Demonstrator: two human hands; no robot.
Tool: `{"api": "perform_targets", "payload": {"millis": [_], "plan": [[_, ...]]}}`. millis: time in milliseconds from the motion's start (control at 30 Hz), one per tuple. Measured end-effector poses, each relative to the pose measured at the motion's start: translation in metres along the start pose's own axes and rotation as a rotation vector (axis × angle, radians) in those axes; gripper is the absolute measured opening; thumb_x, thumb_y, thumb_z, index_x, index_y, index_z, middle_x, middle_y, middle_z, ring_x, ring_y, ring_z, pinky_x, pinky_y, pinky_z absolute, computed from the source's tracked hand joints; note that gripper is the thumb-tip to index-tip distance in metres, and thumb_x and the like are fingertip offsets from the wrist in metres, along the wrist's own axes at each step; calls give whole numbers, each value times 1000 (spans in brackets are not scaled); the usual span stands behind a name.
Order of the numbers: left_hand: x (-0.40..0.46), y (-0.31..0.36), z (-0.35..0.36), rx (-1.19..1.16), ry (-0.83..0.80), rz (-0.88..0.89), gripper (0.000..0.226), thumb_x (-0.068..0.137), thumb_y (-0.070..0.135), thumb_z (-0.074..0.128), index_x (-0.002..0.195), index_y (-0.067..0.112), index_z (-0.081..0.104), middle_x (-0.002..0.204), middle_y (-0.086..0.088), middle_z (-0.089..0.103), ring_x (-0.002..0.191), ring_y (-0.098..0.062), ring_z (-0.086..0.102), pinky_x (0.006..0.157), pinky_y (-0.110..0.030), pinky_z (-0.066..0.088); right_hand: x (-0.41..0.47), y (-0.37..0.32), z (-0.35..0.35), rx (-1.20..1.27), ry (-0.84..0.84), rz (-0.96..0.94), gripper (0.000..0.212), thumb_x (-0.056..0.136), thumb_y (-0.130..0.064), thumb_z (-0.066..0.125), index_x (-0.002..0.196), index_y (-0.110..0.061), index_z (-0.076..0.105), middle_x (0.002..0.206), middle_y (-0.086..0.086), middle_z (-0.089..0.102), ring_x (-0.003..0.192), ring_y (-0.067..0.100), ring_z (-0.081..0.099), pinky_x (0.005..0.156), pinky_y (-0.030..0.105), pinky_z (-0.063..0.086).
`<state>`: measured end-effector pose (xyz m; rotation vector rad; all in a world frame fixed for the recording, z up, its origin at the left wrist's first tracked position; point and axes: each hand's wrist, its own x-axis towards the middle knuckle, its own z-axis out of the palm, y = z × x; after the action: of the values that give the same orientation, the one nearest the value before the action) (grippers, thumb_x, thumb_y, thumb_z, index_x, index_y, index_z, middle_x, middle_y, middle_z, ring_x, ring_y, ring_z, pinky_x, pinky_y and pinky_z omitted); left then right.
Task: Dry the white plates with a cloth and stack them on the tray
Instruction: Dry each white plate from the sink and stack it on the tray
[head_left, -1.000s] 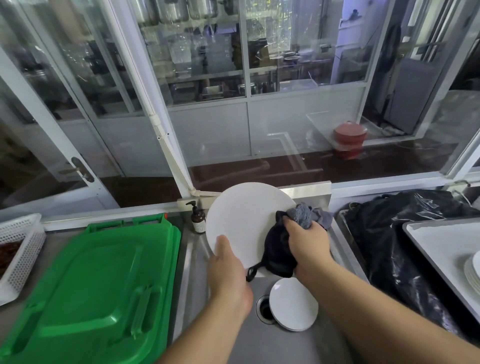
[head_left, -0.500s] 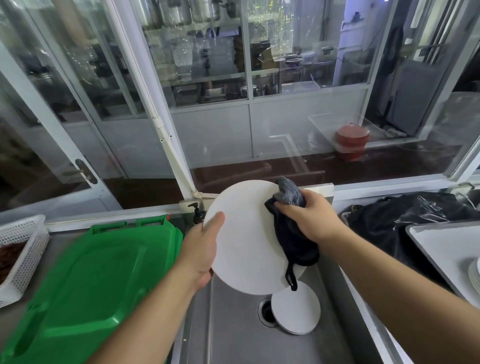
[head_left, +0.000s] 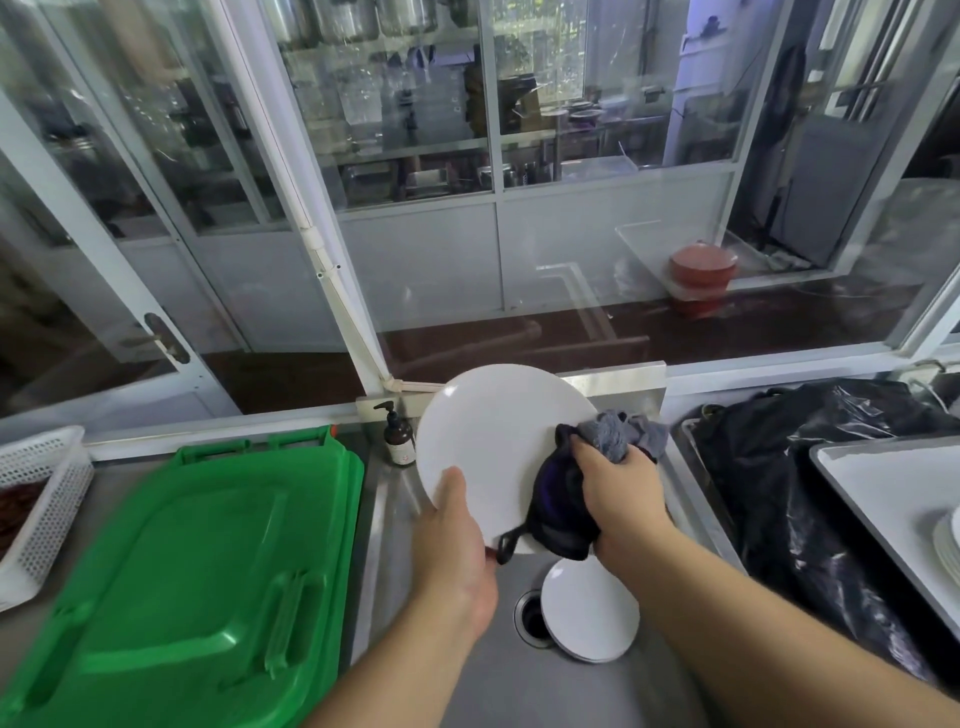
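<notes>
A round white plate (head_left: 488, 441) is held tilted above the steel sink (head_left: 519, 686). My left hand (head_left: 457, 545) grips its lower left edge, thumb on the face. My right hand (head_left: 621, 488) presses a bunched dark and grey cloth (head_left: 597, 467) against the plate's lower right part. A second white plate (head_left: 589, 616) lies in the sink beside the drain. At the far right a white tray (head_left: 883, 499) carries a stack of white plates (head_left: 948, 540), cut off by the frame edge.
A green plastic lid (head_left: 182, 587) covers the counter left of the sink. A brown pump bottle (head_left: 399, 436) stands at the sink's back corner. A white perforated basket (head_left: 36, 499) is at far left. A black plastic bag (head_left: 789, 478) lies between sink and tray.
My left hand has shifted from the plate's left rim down to its lower edge. My right hand with the cloth has slid from the plate's top right to its lower right.
</notes>
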<state>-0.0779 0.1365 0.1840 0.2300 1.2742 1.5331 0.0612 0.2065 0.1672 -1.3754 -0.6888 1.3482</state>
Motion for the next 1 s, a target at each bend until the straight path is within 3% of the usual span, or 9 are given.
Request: {"api": "perform_targets", "payload": {"millis": [67, 200, 333, 433, 533, 700, 800, 900, 1000], "plan": [[3, 5, -9, 100, -37, -18, 11, 105, 22, 61, 107, 26, 71, 92, 4, 83, 82, -19, 80, 64, -32, 62, 7, -7, -8, -74, -24, -60, 12, 93, -30, 77, 102, -24, 72, 95, 2, 77, 94, 26, 73, 82, 43, 64], [11, 34, -24, 322, -148, -9, 16, 101, 22, 66, 115, 21, 74, 105, -2, 82, 104, -28, 75, 89, -42, 58, 15, -35, -17, -369, -199, -305, 13, 91, -33, 80, 99, -24, 74, 79, -15, 78, 76, 4, 74, 61, 19, 55], [12, 64, -28, 412, -294, -36, 24, 102, 29, 64, 118, 17, 76, 113, -9, 81, 101, -28, 79, 87, -41, 60, 19, -64, -15, -574, -319, -446, 21, 85, -42, 79, 98, -26, 73, 85, -9, 78, 82, 8, 73, 74, 29, 59], [13, 68, -22, 428, -234, 71, 26, 105, 33, 60, 117, 14, 73, 108, -6, 82, 94, -22, 80, 78, -37, 62, 19, -66, -8, -506, -306, -429, 14, 88, -35, 81, 90, -24, 73, 75, -14, 76, 71, 1, 70, 67, 24, 55], [10, 56, -12, 368, -141, 156, 22, 107, 31, 57, 108, 17, 74, 99, 2, 83, 85, -14, 80, 61, -27, 62, 15, -56, -2, -333, -170, -310, 15, 89, -37, 80, 94, -24, 74, 79, -8, 78, 83, 13, 74, 71, 31, 58], [-5, 16, 11, 88, -21, 90, 31, 107, 34, 52, 99, 26, 81, 99, 3, 83, 88, -19, 80, 75, -36, 63, -8, -19, 14, -95, 75, -159, 16, 91, -41, 73, 93, -26, 69, 89, -3, 73, 84, 18, 69, 63, 29, 50], [-13, 4, 14, -15, -55, 40, 44, 108, 32, 48, 85, 51, 81, 99, 3, 83, 86, -19, 81, 62, -32, 63, -11, -5, 11, -41, 58, -74, 14, 91, -39, 73, 98, -27, 69, 96, 0, 74, 90, 22, 70, 76, 39, 59], [-12, 2, 4, 67, -79, -10, 36, 107, 26, 57, 88, 42, 83, 98, 1, 83, 84, -19, 81, 68, -36, 64, -1, -8, -2, -74, 8, -44, 12, 93, -32, 75, 99, -22, 71, 97, 6, 76, 95, 30, 72, 91, 52, 62], [-4, 18, -7, 190, -75, 7, 13, 102, 26, 65, 104, 24, 78, 103, -1, 83, 96, -25, 78, 80, -39, 60, 8, -17, -14, -181, -80, -165, 8, 92, -31, 78, 94, -25, 73, 80, -6, 78, 82, 14, 75, 69, 29, 63]]}}
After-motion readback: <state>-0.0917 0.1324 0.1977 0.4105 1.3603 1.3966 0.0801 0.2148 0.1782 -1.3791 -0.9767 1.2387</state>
